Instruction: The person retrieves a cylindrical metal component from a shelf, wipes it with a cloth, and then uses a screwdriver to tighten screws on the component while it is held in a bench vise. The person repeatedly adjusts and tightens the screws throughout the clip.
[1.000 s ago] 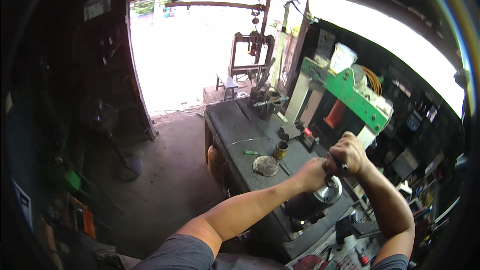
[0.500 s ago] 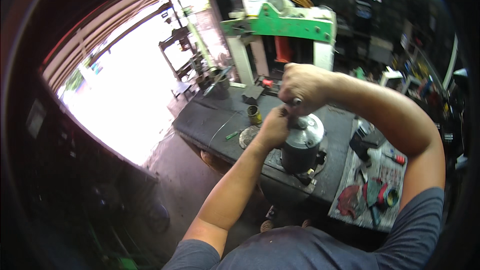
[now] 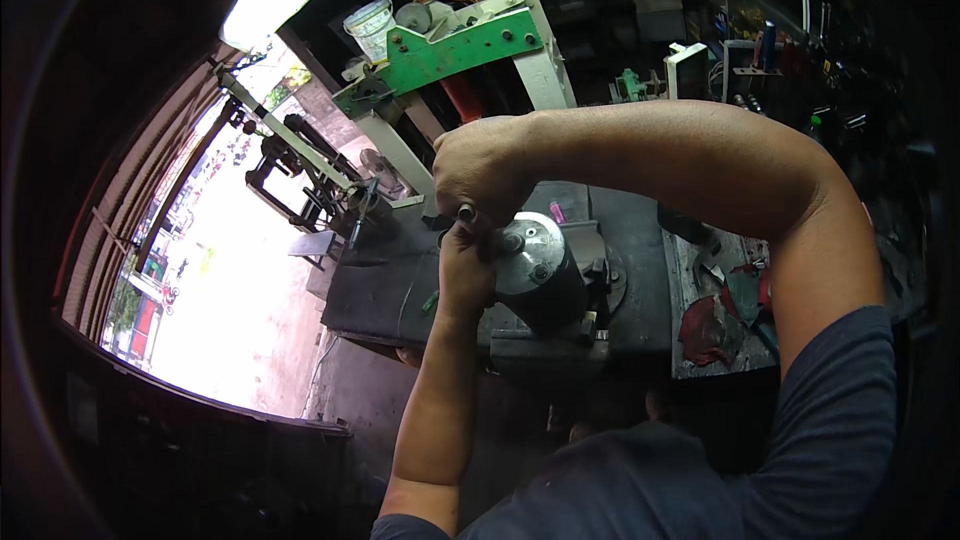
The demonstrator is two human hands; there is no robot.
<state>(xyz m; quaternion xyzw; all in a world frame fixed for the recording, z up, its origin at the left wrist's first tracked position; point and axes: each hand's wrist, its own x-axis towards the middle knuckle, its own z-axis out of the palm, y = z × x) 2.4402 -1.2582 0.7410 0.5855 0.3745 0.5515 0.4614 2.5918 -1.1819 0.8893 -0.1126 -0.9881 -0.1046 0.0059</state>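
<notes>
Right hand [image 3: 483, 168], frame centre: fingers curled shut round small dark tool handle [image 3: 466, 212], tip lost behind knuckles. Left hand [image 3: 464, 265] just below, fingers closed against rim of motor housing [image 3: 532, 262], bracing; what they pinch, cannot tell. Housing: silver end cap, dark cylindrical body, clamped in vise [image 3: 598, 285] on dark workbench [image 3: 385, 280], centre frame. Green press frame [image 3: 455, 48] upper centre, white bucket [image 3: 370, 24] beside it. Step, as judged: working fastener on end cap. Next move likely needs steady downward pressure, tool square, left hand bracing.
</notes>
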